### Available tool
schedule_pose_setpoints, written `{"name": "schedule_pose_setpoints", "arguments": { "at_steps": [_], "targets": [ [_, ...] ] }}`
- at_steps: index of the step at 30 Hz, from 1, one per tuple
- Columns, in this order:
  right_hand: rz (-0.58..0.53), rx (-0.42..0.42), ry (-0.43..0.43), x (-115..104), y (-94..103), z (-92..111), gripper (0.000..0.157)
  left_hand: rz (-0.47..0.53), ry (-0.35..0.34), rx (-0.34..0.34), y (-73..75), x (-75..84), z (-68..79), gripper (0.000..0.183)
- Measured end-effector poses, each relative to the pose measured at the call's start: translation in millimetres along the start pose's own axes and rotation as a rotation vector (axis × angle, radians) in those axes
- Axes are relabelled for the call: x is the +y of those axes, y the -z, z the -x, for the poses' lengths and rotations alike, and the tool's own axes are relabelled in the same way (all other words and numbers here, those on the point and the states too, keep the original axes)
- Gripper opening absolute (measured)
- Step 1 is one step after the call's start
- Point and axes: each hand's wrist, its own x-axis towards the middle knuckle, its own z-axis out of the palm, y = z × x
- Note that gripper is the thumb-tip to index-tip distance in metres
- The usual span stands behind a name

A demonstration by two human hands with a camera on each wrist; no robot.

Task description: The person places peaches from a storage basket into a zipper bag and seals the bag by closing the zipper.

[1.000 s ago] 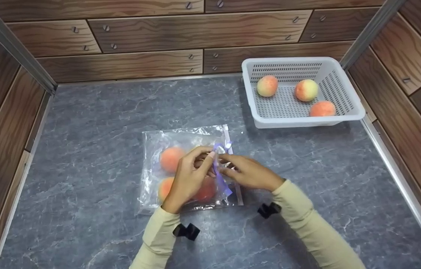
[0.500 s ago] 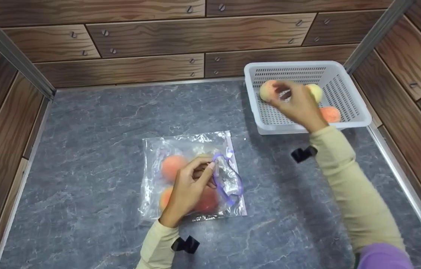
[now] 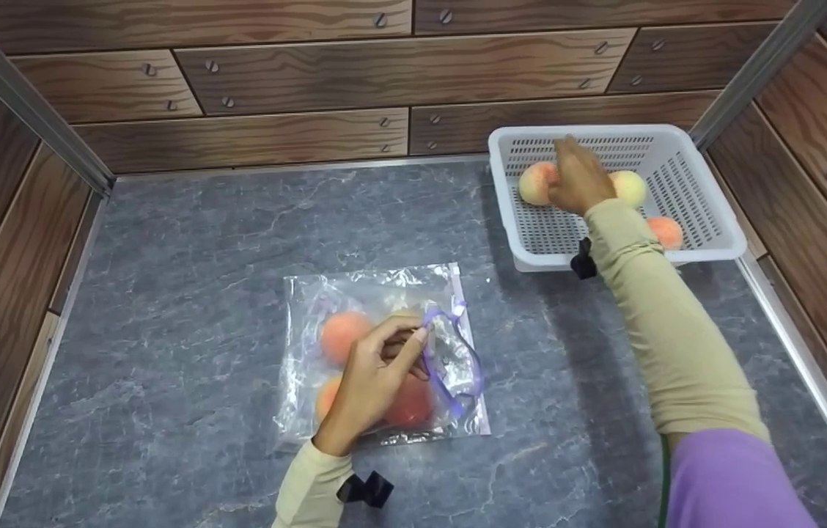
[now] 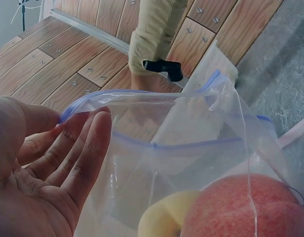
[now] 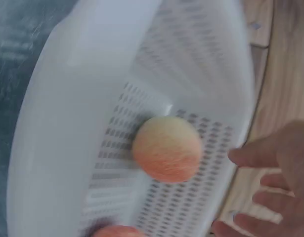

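My left hand [image 3: 373, 370] pinches the rim of a clear zip bag [image 3: 303, 301] lying on the grey surface. The bag's purple-edged mouth gapes toward the right. Inside are several peaches; the left wrist view shows a red one [image 4: 245, 207] beside a yellow one [image 4: 164, 217]. My right hand [image 3: 579, 176] is over the white basket, between a red-and-yellow peach [image 3: 537, 183] and a yellow peach [image 3: 628, 189]. In the right wrist view its fingers [image 5: 258, 155] are spread and hold nothing, apart from the peach [image 5: 167, 149] there. A third peach [image 3: 666, 232] is partly behind my sleeve.
The white perforated basket [image 3: 626, 255] stands at the back right, close to the wood-patterned walls [image 3: 296, 81]. Grey marbled tabletop [image 3: 237, 227] lies around the bag. A metal strip [image 3: 809, 352] runs along the right edge.
My right hand has left the bag's mouth and moved up and right into the basket. My left hand keeps its pinch on the rim, and the mouth stands wider than before.
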Motion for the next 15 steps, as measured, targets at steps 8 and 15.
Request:
{"name": "schedule_pose_setpoints", "arguments": {
  "at_steps": [8,15],
  "targets": [
    [0.018,-0.298,0.013,8,-14.4,-4,0.064,-0.001,0.014,-0.005,0.0,-0.3,1.1,0.02],
    [0.058,-0.253,-0.031,8,-15.4,-6,0.078,-0.019,0.0,0.002,1.5,-0.2,-0.9,0.021]
  ]
}}
